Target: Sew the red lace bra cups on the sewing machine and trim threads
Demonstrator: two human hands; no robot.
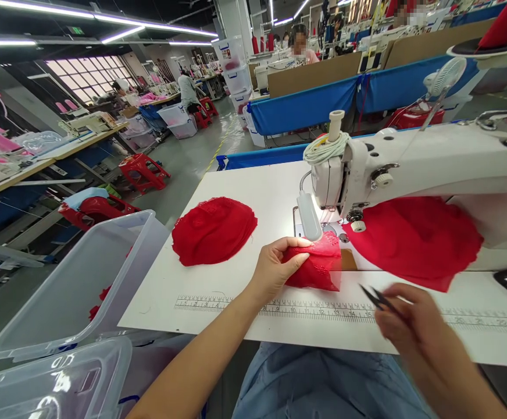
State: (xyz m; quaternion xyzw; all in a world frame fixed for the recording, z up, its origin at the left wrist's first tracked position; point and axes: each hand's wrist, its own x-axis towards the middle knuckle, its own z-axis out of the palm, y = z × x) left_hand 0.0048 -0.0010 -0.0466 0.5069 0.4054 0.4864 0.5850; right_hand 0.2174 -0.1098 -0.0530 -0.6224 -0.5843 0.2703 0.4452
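My left hand (275, 265) pinches a piece of red lace fabric (318, 270) between thumb and fingers, just in front of the sewing machine's needle area. A sheer strip edges its right side. To the right, over the table's front part, my right hand (414, 317) is wrapped round dark thread snips (378, 299), their two points apart and aimed left toward the fabric. Motion blurs this hand. The white sewing machine (414, 160) stands behind both hands; a small white lamp (309, 216) partly hides its needle.
Red fabric piles lie on the table (161, 308): a left pile (214, 230) and a right pile (419, 238) under the machine arm. A printed ruler (323, 311) runs along the front. An open plastic bin (74, 291) stands left. Other people sit at machines farther back.
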